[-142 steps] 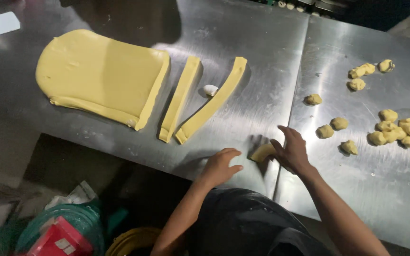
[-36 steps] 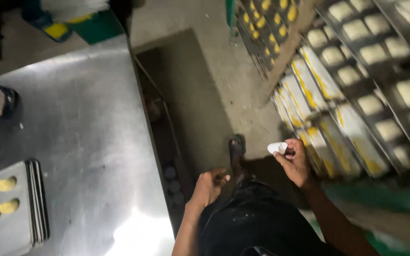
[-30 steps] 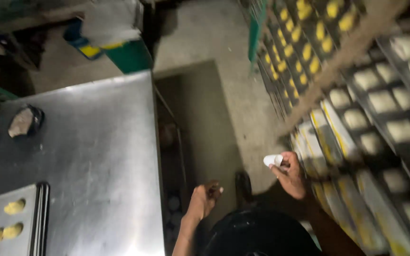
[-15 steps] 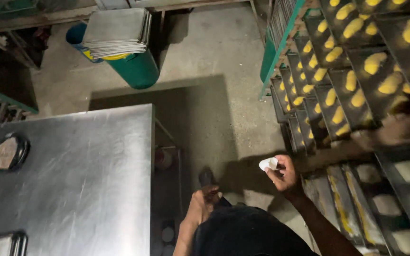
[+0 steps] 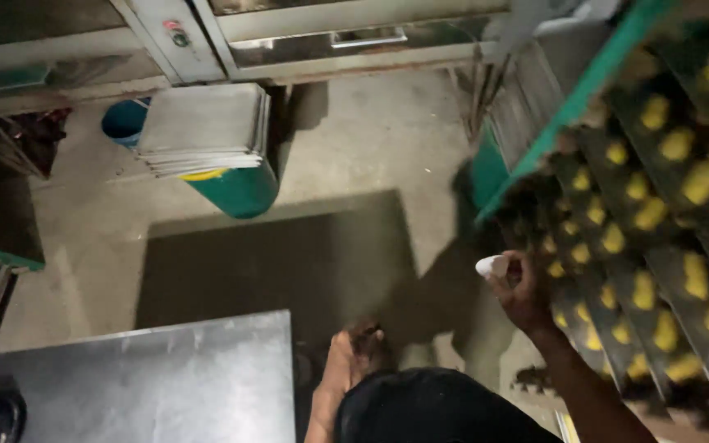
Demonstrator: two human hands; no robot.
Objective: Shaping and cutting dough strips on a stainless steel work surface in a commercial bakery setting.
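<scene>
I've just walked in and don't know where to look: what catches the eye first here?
The tall rack on the right, its shelves full of yellow dough pieces, stands out most. Next to it the right hand is raised, holding a small white piece, while the left hand hangs low by the steel table. At upper left, a stack of flat trays rests on a green drum.

Commercial bakery; tray rack (image 5: 658, 213) loaded with dough pieces; steel worktable (image 5: 141, 385); stacked baking trays (image 5: 203, 131)

green rack (image 5: 535, 156) trays carry yellow dough pieces (image 5: 703, 180)
</scene>
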